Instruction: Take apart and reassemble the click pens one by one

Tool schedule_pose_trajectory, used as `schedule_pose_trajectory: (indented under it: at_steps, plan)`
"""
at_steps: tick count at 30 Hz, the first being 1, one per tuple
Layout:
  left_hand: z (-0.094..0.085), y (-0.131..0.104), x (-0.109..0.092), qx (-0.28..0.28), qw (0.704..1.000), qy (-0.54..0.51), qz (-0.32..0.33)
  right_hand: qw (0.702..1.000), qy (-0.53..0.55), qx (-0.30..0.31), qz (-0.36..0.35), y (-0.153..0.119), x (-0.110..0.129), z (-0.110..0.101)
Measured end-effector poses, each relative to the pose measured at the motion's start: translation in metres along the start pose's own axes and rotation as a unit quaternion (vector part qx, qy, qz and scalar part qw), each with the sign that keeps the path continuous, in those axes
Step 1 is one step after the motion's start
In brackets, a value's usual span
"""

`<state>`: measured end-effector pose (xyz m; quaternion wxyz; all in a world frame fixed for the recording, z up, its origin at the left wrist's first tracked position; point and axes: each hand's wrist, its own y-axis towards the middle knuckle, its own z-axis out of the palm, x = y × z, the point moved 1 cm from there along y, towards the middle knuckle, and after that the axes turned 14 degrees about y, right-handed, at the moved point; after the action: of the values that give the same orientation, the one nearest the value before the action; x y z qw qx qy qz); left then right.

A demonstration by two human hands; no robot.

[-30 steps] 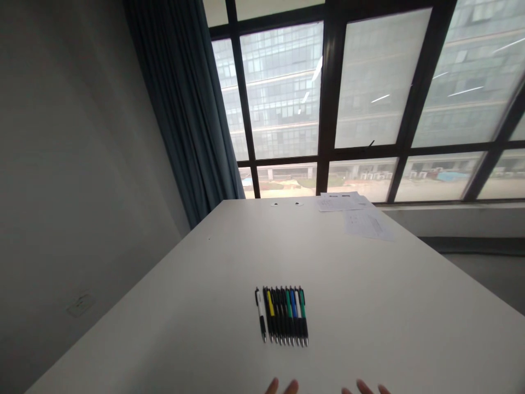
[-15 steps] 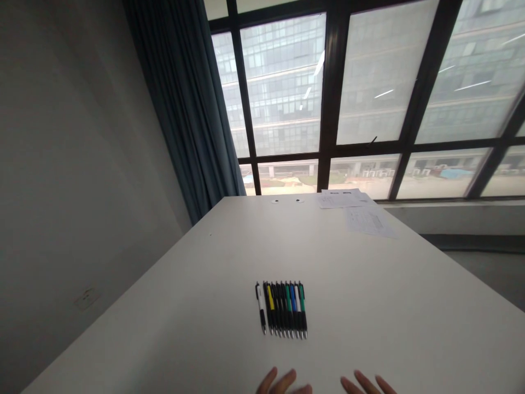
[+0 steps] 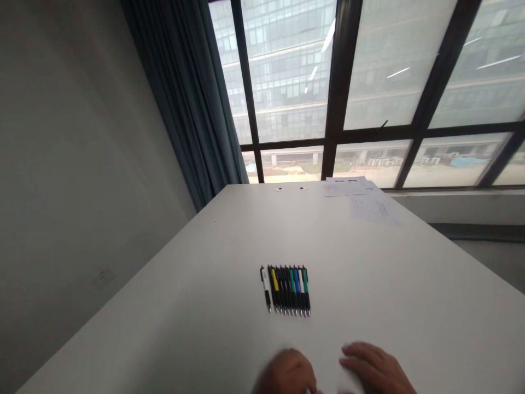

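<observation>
A tight row of several click pens, with black grips and black, yellow, green, blue and white barrels, lies on the white table. Slightly tilted and apart at its left end is a white pen. Nearer to me, below the row, my left hand is curled and blurred by motion. A small bit of something shows at its fingers by the frame's lower edge, too little to name. To its right, my right hand is above the table, fingers bent and apart, holding nothing visible. Neither hand touches the pens.
Printed paper sheets lie at the table's far right corner. Two small round fittings sit on the far edge. A blue curtain and a grey wall border the left side; large windows stand beyond the table.
Both hands have come further into view from the bottom edge. My left hand has gone from spread fingers to a curled shape. The view has tipped down slightly; the pens lie as before.
</observation>
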<state>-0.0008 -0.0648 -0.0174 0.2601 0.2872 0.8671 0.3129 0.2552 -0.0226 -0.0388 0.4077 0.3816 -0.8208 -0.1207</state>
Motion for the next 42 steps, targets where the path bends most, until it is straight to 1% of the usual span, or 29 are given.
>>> schedule_pose_trajectory:
  at_steps: [1,2,3,4,5,6,7,8,9,10,12,13,14,15,18,20,22,23,25,27,28,32,34,36,38,42]
  plan:
    - [0.01,0.009,-0.007,-0.003,0.997,-0.035,-0.064,0.995,0.041,-0.02,0.089,0.012,0.003,0.004]
    - [0.02,0.021,-0.014,-0.017,0.99,-0.067,-0.121,0.983,0.081,-0.03,0.162,0.026,0.006,0.008]
    - [0.03,0.035,-0.02,-0.049,0.976,-0.095,-0.19,0.968,0.117,-0.032,0.218,0.043,0.01,0.012]
    - [0.039,0.049,-0.024,-0.058,0.954,-0.134,-0.26,0.954,0.147,-0.052,0.255,0.06,0.013,0.013]
    - [0.047,0.065,-0.028,-0.049,0.931,-0.19,-0.308,0.944,0.176,-0.066,0.273,0.078,0.015,0.015]
    - [0.053,0.08,-0.031,-0.034,0.908,-0.25,-0.336,0.935,0.209,-0.079,0.276,0.093,0.015,0.016]
    - [0.056,0.092,-0.033,-0.041,0.885,-0.289,-0.364,0.926,0.23,-0.099,0.281,0.105,0.014,0.017]
    - [0.057,0.101,-0.032,-0.059,0.864,-0.311,-0.392,0.915,0.236,-0.125,0.303,0.114,0.012,0.019]
    - [0.056,0.107,-0.032,-0.074,0.852,-0.32,-0.409,0.902,0.245,-0.144,0.324,0.119,0.009,0.02]
    - [0.056,0.109,-0.031,-0.065,0.858,-0.319,-0.397,0.895,0.251,-0.147,0.337,0.12,0.005,0.022]
    - [0.057,0.103,-0.032,-0.034,0.901,-0.27,-0.338,0.897,0.251,-0.124,0.341,0.118,0.0,0.025]
    - [0.059,0.096,-0.032,-0.054,0.911,-0.227,-0.341,0.905,0.241,-0.105,0.335,0.115,-0.001,0.026]
    - [0.061,0.089,-0.034,-0.061,0.917,-0.202,-0.337,0.914,0.23,-0.084,0.323,0.113,-0.001,0.025]
    - [0.064,0.082,-0.037,-0.056,0.92,-0.188,-0.339,0.923,0.222,-0.062,0.308,0.111,0.0,0.024]
    - [0.073,0.07,-0.044,0.019,0.926,-0.191,-0.326,0.947,0.188,-0.005,0.261,0.113,0.005,0.017]
    - [0.075,0.073,-0.046,0.059,0.936,-0.2,-0.283,0.956,0.171,0.041,0.235,0.116,0.007,0.013]
    - [0.073,0.08,-0.045,0.09,0.949,-0.199,-0.226,0.96,0.156,0.067,0.223,0.118,0.006,0.012]
    - [0.072,0.084,-0.043,0.104,0.954,-0.187,-0.208,0.961,0.148,0.074,0.221,0.117,0.004,0.013]
    - [0.069,0.091,-0.04,0.162,0.957,-0.185,-0.154,0.965,0.13,0.075,0.217,0.115,0.0,0.016]
    - [0.066,0.093,-0.037,0.18,0.958,-0.181,-0.132,0.969,0.119,0.067,0.208,0.112,-0.004,0.019]
    - [0.065,0.093,-0.036,0.177,0.96,-0.183,-0.12,0.97,0.119,0.061,0.202,0.111,-0.006,0.02]
    - [0.063,0.088,-0.033,0.114,0.967,-0.195,-0.115,0.97,0.134,0.041,0.197,0.111,-0.004,0.02]
    - [0.062,0.087,-0.032,0.109,0.965,-0.211,-0.11,0.969,0.133,0.031,0.205,0.112,-0.002,0.019]
    - [0.059,0.088,-0.031,0.117,0.961,-0.221,-0.114,0.969,0.119,0.012,0.217,0.112,-0.001,0.019]
    - [0.055,0.091,-0.029,0.128,0.958,-0.22,-0.134,0.967,0.098,-0.011,0.236,0.112,-0.001,0.019]
    - [0.044,0.1,-0.019,0.154,0.944,-0.204,-0.208,0.958,0.065,-0.082,0.266,0.11,-0.009,0.016]
